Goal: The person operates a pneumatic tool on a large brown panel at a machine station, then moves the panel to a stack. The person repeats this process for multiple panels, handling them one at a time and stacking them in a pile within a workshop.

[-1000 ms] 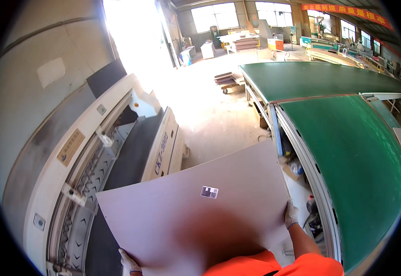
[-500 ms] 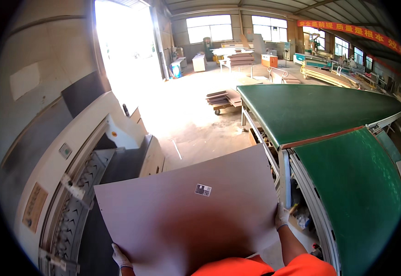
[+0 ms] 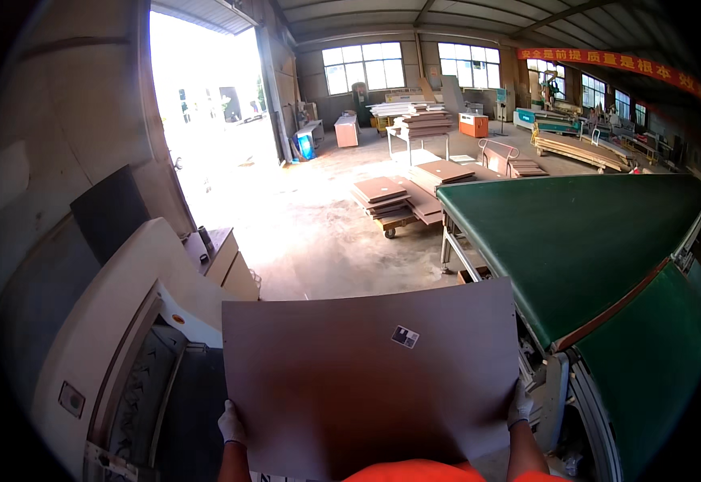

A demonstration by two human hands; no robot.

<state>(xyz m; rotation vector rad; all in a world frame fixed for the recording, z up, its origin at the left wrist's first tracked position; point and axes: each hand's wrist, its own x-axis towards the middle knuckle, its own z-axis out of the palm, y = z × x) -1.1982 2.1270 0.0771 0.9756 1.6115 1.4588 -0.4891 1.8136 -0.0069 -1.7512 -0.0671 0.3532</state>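
Note:
A large flat brown panel (image 3: 334, 377) is held out in front of my body, spanning the space between both arms. On its upper face sits a small black-and-white label (image 3: 405, 336), right of the middle. My left hand (image 3: 232, 422), in a pale glove, grips the panel's left edge near the lower corner. At the opposite edge my right hand (image 3: 519, 403), gloved too, is closed around the board. The fingers under the panel are hidden on both sides.
At left stands a cream machine (image 3: 85, 345) with a dark bed. Green conveyor belts (image 3: 567, 241) run along the right. Ahead, stacked panels (image 3: 382, 193) lie on a low wheeled cart; another stack (image 3: 423, 120) rests on a table farther off. A bright doorway (image 3: 206, 104) opens at far left.
The panel has swung to the right and levelled with both hands still on its edges. My view has turned and lifted, showing more of the cart and the doorway.

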